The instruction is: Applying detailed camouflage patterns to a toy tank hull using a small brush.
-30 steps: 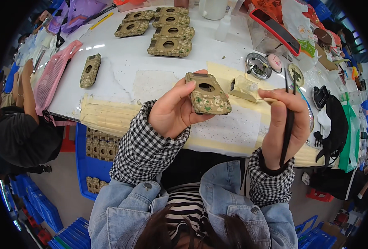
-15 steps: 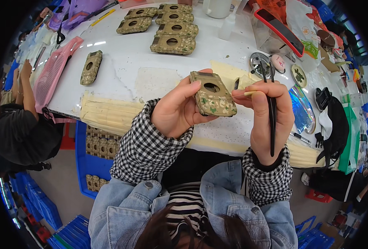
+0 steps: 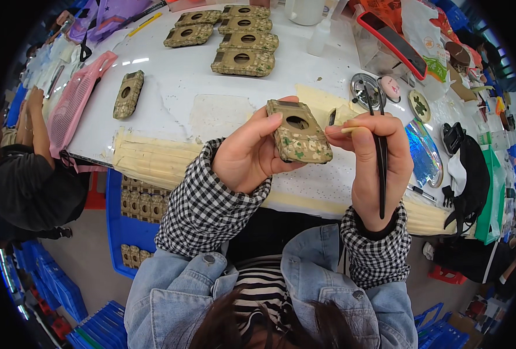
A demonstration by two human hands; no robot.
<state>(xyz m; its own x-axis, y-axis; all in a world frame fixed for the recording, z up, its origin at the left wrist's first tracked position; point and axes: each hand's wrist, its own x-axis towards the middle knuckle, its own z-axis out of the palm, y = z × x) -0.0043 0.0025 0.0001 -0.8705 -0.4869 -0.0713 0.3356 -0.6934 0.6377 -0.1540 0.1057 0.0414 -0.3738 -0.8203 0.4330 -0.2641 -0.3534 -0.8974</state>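
My left hand is closed round a camouflage model tank hull, its fingers and thumb along the left side and underneath. The hull is tilted, with a round hole in its top and small green and tan patches. Close to the hull's right side, my right hand is closed on black tweezers, their tips pointing away from me. Between its thumb and forefinger it also pinches a thin pale stick. Whether the stick's fine tip touches the hull, I cannot tell.
Several finished-looking hulls stand in rows at the back, and a single hull lies left. A round metal dish, a small dish of green bits and a red-cased phone are right. Below left is a blue tray of hulls.
The pale stick has shifted slightly in my right fingers, and its fine tip no longer shows against the hull's side. At the left, another person's hands have moved a little. My left hand stays put.
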